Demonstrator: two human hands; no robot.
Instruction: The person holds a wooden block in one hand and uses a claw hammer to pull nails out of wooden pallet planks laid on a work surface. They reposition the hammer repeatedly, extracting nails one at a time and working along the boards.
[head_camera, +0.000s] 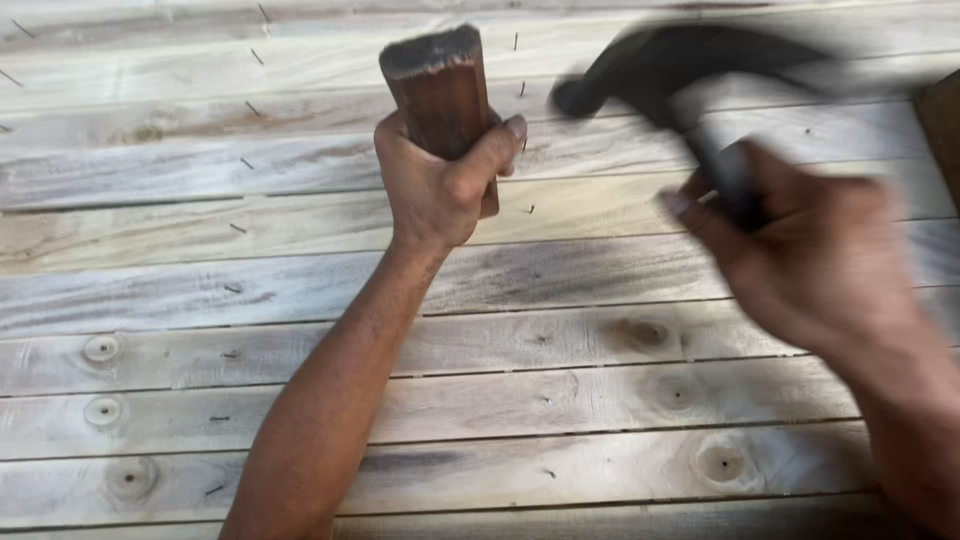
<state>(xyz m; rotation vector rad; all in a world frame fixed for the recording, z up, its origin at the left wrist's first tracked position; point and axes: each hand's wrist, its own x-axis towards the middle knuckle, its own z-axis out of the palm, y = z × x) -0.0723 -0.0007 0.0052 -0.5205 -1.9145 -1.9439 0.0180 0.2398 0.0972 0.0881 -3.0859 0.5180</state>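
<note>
Left-hand grip around upright wooden block

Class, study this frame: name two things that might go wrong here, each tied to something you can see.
1. The hammer is blurred in the right hand, close to the left hand gripping the wooden block; a stray blow might hit its fingers.
2. Nails jut from the planks; an arm could get scratched.

Pale knotty plank deck — bent nails stick out in a column toward nine o'clock.
</note>
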